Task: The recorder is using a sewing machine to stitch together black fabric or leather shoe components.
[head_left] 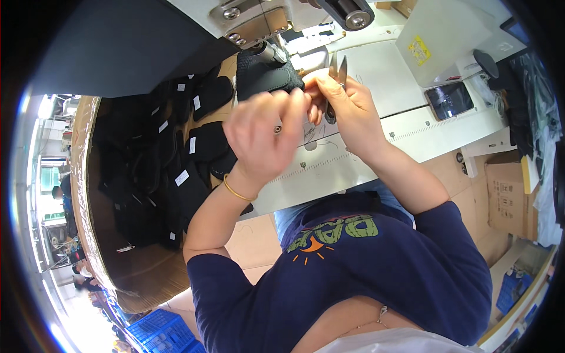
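My right hand (351, 115) is closed around a pair of small metal thread snips (338, 72), whose blades point away from me. My left hand (262, 132), slightly blurred, has its fingers curled and its fingertips close to those of the right. Whatever it may pinch is too small or hidden to make out. Just beyond both hands, a black padded fabric piece (263, 77) lies under the head of a sewing machine (259, 20). Its near edge is partly covered by my left hand.
Left of the machine stands a large cardboard box (91, 194) with many black fabric pieces (206, 141) bearing white labels. A phone (449, 100) lies on the white table (406, 126) at right. Loose thread is near my hands. A blue crate (162, 332) sits low at left.
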`<state>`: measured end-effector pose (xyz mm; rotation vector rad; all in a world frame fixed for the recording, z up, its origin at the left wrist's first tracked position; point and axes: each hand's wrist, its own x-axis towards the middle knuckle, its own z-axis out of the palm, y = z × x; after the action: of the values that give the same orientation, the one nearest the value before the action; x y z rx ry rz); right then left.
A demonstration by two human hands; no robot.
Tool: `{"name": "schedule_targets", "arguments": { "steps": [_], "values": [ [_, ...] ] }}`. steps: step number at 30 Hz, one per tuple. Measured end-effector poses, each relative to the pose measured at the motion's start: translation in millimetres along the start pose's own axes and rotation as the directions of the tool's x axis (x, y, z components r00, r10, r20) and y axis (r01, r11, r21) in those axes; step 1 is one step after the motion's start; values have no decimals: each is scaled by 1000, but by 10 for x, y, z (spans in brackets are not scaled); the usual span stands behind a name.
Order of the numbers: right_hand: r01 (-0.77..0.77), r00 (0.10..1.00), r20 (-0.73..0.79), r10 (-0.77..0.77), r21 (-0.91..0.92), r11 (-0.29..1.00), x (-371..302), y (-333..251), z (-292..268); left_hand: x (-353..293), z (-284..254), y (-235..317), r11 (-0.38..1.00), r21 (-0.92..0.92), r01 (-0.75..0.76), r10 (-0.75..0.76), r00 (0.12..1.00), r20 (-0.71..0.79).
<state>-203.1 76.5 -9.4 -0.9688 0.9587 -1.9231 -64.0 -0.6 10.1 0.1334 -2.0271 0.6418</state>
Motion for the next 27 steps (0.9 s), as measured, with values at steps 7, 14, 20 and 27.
{"name": "schedule_targets", "arguments": {
  "steps": [7, 14, 20, 27],
  "values": [
    [-201, 937, 268, 225, -113, 973, -116, -212, -151, -42, 109, -374, 994, 10, 112, -112, 984, 140],
    [325, 942, 316, -115, -766, 554, -165, 105, -344, -180, -300, -694, -265, -182, 947, -220, 125, 968],
    [474, 864, 487, -130, -697, 539, -89, 248, -326, -238, -158, -588, -480, -6, 877, 76, 49, 996],
    [777, 629, 697, -345, -542, 321, -338, -131, -238, -301, -110, -478, -283, -247, 927, -181, 201, 963]
  ]
}}
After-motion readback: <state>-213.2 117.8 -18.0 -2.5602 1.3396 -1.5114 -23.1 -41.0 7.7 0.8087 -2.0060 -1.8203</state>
